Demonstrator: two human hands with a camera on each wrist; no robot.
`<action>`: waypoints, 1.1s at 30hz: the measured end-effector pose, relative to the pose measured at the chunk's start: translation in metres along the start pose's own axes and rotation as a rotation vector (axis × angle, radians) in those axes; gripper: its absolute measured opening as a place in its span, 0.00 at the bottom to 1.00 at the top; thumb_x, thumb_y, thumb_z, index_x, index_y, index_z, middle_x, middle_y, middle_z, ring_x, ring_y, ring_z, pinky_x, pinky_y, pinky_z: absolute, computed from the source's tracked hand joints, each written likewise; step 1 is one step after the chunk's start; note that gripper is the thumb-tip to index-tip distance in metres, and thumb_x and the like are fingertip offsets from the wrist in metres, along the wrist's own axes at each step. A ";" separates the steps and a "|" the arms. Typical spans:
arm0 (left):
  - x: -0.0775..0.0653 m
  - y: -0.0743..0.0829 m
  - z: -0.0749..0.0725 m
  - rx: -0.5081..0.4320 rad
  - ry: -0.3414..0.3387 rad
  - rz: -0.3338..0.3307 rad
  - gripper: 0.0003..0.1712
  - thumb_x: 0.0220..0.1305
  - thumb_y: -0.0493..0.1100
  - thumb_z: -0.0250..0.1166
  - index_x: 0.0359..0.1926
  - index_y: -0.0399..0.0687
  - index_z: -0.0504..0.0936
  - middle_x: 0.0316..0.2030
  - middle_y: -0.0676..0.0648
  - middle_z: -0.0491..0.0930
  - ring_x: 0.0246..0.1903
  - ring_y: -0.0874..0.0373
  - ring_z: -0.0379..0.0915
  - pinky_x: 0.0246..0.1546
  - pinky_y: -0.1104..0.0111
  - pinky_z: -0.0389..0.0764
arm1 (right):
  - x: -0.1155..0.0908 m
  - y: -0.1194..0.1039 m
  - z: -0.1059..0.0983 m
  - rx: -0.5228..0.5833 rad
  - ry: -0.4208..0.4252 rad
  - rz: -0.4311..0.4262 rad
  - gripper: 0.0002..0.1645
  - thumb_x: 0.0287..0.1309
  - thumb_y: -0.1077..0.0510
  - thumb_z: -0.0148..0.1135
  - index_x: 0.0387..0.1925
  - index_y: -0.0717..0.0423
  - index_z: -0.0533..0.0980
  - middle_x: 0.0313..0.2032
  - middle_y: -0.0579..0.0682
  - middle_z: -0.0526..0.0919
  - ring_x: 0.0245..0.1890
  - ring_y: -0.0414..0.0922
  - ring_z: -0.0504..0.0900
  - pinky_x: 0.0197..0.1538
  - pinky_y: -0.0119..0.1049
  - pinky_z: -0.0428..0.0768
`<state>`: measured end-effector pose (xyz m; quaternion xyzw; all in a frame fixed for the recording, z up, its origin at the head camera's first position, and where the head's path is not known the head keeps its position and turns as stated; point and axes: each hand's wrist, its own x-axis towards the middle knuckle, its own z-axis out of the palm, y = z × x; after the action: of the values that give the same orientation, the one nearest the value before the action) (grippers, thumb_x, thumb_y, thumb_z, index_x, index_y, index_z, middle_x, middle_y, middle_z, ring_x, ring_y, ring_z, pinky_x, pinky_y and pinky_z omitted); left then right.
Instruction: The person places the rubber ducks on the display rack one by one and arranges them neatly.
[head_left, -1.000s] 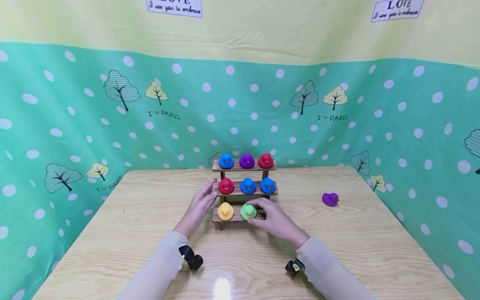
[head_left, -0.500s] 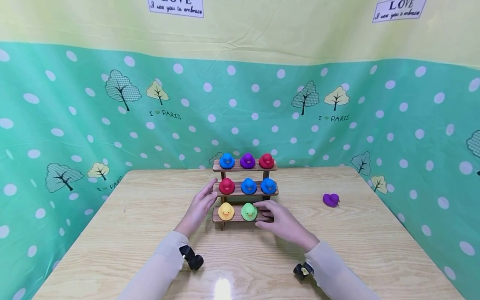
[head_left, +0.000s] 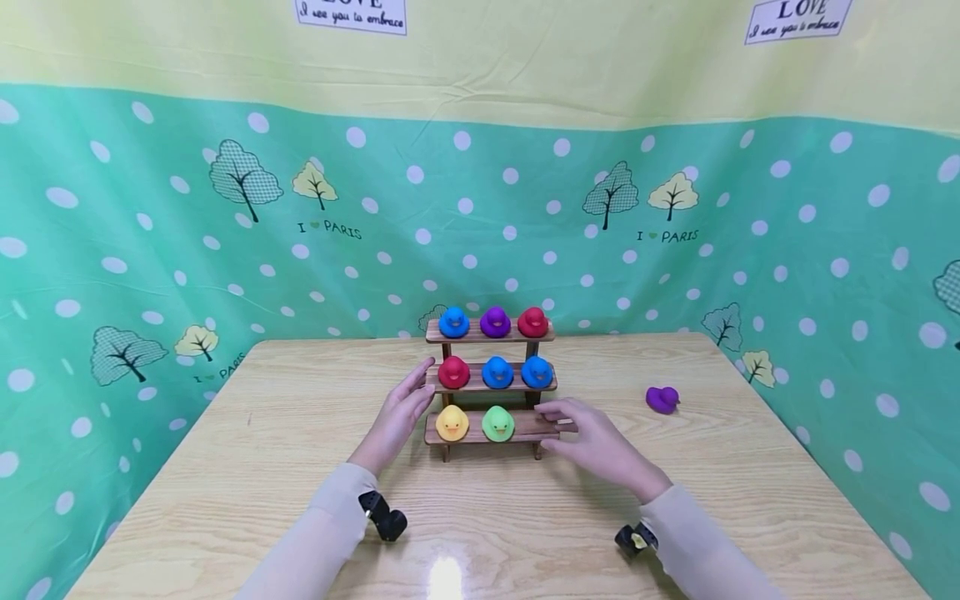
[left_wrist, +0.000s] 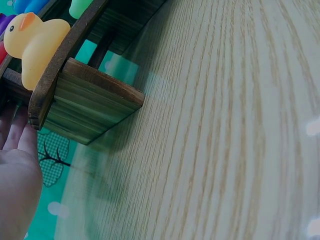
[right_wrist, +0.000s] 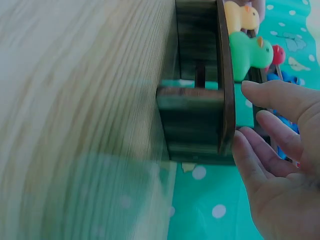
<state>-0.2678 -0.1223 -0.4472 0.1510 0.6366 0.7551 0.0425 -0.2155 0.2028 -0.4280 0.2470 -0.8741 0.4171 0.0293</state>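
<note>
A wooden shelf stand (head_left: 474,427) with three steps carries several rubber ducks. On its lowest step sit a yellow duck (head_left: 452,423) and, right of it, a green duck (head_left: 498,424). My right hand (head_left: 597,439) is around the right end of that step, loosely bent fingers holding nothing; the green duck (right_wrist: 250,55) sits apart from it in the right wrist view. With extended fingers my left hand (head_left: 393,422) lies along the stand's left side, fingertips near the middle step. The yellow duck (left_wrist: 36,46) shows above that hand in the left wrist view; some fingertips are hidden behind the stand.
A red duck (head_left: 453,372) and two blue ducks, one a blue duck (head_left: 498,372), fill the middle step. Blue, purple (head_left: 496,322) and red ducks line the top. Another purple duck (head_left: 662,400) lies on the table (head_left: 315,400) to the right. A patterned cloth (head_left: 480,217) hangs behind.
My right hand has let go of the green duck and drawn back to the right, to the end of the lowest step. The green duck stays there. My left hand keeps its place.
</note>
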 end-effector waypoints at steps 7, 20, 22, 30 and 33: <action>0.000 0.000 -0.001 -0.005 -0.002 -0.007 0.33 0.78 0.40 0.50 0.78 0.40 0.52 0.78 0.40 0.41 0.77 0.50 0.35 0.75 0.58 0.52 | -0.006 0.013 -0.014 0.016 0.003 0.000 0.27 0.61 0.61 0.70 0.61 0.58 0.76 0.57 0.53 0.80 0.56 0.55 0.79 0.59 0.50 0.80; 0.000 -0.001 -0.001 -0.001 0.006 -0.014 0.33 0.78 0.41 0.50 0.78 0.40 0.52 0.78 0.42 0.43 0.77 0.51 0.36 0.74 0.59 0.54 | -0.007 0.043 -0.053 -0.120 0.120 0.093 0.26 0.60 0.64 0.70 0.60 0.60 0.76 0.57 0.58 0.81 0.56 0.57 0.79 0.61 0.54 0.77; 0.001 -0.001 -0.001 -0.001 0.011 -0.018 0.33 0.78 0.41 0.50 0.78 0.41 0.52 0.78 0.43 0.43 0.77 0.52 0.36 0.74 0.60 0.55 | -0.007 0.049 -0.060 -0.140 0.138 0.116 0.26 0.60 0.63 0.69 0.60 0.60 0.76 0.57 0.59 0.80 0.57 0.58 0.79 0.62 0.54 0.77; 0.001 -0.002 -0.002 -0.010 0.011 -0.026 0.33 0.78 0.38 0.50 0.78 0.42 0.53 0.78 0.41 0.41 0.77 0.51 0.36 0.74 0.61 0.55 | -0.008 0.072 -0.088 -0.159 0.190 0.203 0.27 0.65 0.61 0.65 0.64 0.62 0.73 0.60 0.64 0.76 0.60 0.64 0.73 0.64 0.59 0.72; 0.001 -0.002 -0.002 -0.006 0.010 -0.021 0.33 0.78 0.39 0.50 0.78 0.42 0.53 0.78 0.41 0.41 0.77 0.50 0.36 0.74 0.61 0.55 | -0.008 0.082 -0.097 -0.162 0.205 0.235 0.28 0.66 0.60 0.64 0.65 0.63 0.71 0.62 0.66 0.74 0.61 0.65 0.72 0.63 0.59 0.74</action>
<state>-0.2695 -0.1231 -0.4493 0.1407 0.6360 0.7573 0.0477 -0.2613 0.3217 -0.4255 0.0964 -0.9201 0.3690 0.0891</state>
